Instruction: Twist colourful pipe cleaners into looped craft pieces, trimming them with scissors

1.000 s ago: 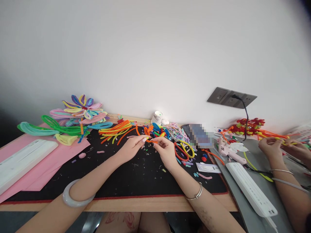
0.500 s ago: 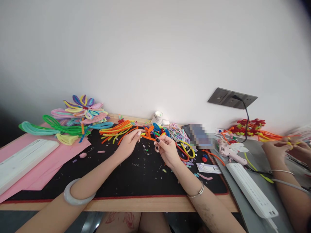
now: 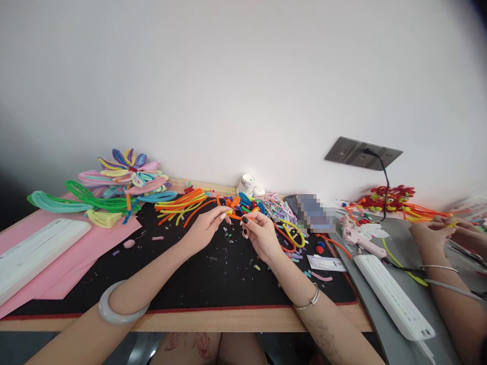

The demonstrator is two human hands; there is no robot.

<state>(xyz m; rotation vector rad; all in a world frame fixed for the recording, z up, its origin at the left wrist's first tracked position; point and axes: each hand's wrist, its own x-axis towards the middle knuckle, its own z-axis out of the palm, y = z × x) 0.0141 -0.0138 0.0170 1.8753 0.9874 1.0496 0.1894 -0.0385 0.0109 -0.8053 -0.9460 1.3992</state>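
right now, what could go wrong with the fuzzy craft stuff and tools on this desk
The bright orange fuzzy stem pinched between the left hand and right hand could bend or slip if tugged. Small pastel fuzzy scraps on the black fabric mat might cling to it. The pale pink plastic glue gun lies beside crumpled white tissue, a scorch risk if hot.

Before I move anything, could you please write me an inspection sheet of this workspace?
Surface: black mat with red edging, strewn with tiny scraps.
Job's things: orange pipe cleaner between the hands; orange and yellow pipe cleaners bunched on the mat.
Clutter: pastel pipe-cleaner offcuts heaped beside the phone.
Hands: left hand and right hand each pinching, fingertips slightly apart.
Cables: black cable hangs from the wall socket panel; its far end is unclear.
Surroundings: co-worker's hands busy at the right.
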